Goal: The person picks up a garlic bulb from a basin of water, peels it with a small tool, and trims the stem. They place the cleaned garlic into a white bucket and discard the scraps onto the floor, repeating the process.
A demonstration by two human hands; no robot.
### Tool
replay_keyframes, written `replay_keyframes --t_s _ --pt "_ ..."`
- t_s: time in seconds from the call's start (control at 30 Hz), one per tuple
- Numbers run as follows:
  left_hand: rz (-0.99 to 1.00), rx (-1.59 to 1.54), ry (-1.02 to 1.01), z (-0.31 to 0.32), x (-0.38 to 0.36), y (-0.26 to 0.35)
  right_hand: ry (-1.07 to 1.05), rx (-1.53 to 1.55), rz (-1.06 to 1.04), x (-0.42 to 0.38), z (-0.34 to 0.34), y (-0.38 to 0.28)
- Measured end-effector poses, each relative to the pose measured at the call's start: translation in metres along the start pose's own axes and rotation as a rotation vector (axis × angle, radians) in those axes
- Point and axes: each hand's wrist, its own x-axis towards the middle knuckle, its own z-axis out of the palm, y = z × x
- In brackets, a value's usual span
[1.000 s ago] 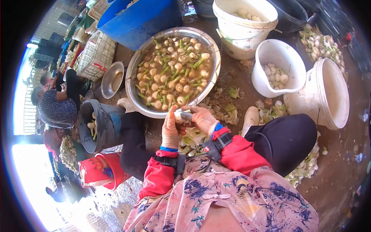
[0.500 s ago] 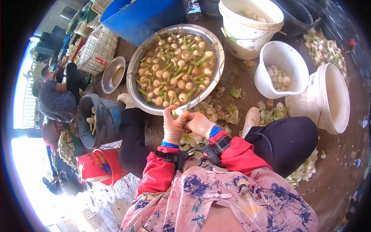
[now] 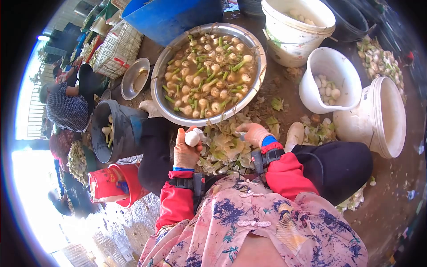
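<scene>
My left hand (image 3: 186, 151), in an orange-dyed glove, is closed around a peeled white onion (image 3: 192, 138), with another white piece showing behind it. To the right, my right hand (image 3: 255, 135) is held apart with its fingers pinched together. A small greyish tip shows at those fingers, too little to name. Ahead of both hands stands a wide metal basin (image 3: 155, 91) of brown water, full of onions (image 3: 215, 107) with short green stems. Leafy peelings (image 3: 224, 144) lie on the ground between and below my hands.
White buckets (image 3: 307, 84) at the right hold peeled onions, and another white bucket (image 3: 396, 120) lies tilted. A dark bucket (image 3: 122, 133) and a red bucket (image 3: 133, 187) stand left. A blue tub (image 3: 173, 22) is behind the basin. A person (image 3: 66, 107) sits far left.
My hands have come apart: the left moved slightly left and now shows the white onion, while the right moved right, away from it. The view has shifted slightly.
</scene>
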Motion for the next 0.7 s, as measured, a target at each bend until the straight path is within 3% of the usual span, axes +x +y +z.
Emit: replay_keyframes --t_s 0.03,0.07,0.13,0.17,0.23,0.27,0.33,0.37,0.4,0.43,0.47,0.53,0.57,0.67,0.7 --pt "-0.029 -0.002 0.083 -0.003 0.000 -0.002 -0.062 -0.267 -0.126 -0.005 0.001 -0.004" --pt "-0.033 -0.001 0.084 -0.006 0.002 -0.001 -0.063 -0.265 -0.122 -0.006 0.007 -0.008" --pt "-0.217 0.011 -0.043 -0.012 0.006 0.000 0.120 -0.045 -0.587 -0.007 0.026 -0.020" --pt "-0.243 0.077 -0.006 0.001 0.002 0.001 0.122 -0.045 -0.582 -0.006 0.034 -0.027" --pt "-0.330 0.056 -0.018 -0.006 0.010 -0.009 -0.050 0.367 -0.693 -0.003 0.044 -0.040" --pt "-0.410 0.034 -0.027 -0.008 0.015 -0.011 -0.046 0.368 -0.692 -0.005 0.043 -0.044" --pt "-0.459 -0.027 -0.043 -0.014 0.021 -0.013 -0.068 0.130 -0.417 -0.011 0.040 -0.051" --pt "-0.467 -0.055 0.026 -0.008 0.020 -0.011 -0.068 0.134 -0.417 -0.010 0.040 -0.049" --pt "-0.475 -0.082 0.097 -0.006 0.018 -0.009 -0.199 0.172 -0.359 -0.010 0.041 -0.047" --pt "-0.460 -0.145 0.046 -0.007 0.017 -0.010 -0.329 0.205 -0.301 -0.010 0.040 -0.044" --pt "-0.460 -0.145 0.048 -0.012 0.020 -0.015 -0.332 0.206 -0.300 -0.019 0.032 -0.048" --pt "-0.123 0.066 0.050 -0.024 0.032 -0.032 -0.566 0.393 -0.243 -0.043 0.014 -0.063" --pt "-0.301 -0.216 0.040 -0.025 0.035 -0.023 -0.555 0.367 -0.294 -0.040 0.016 -0.061" --pt "-0.174 -0.157 0.176 -0.005 0.048 -0.028 -0.458 0.106 -0.179 -0.033 0.001 -0.051" --pt "0.101 0.220 0.013 -0.014 0.068 -0.044 -0.382 -0.035 -0.246 -0.029 0.000 -0.043"
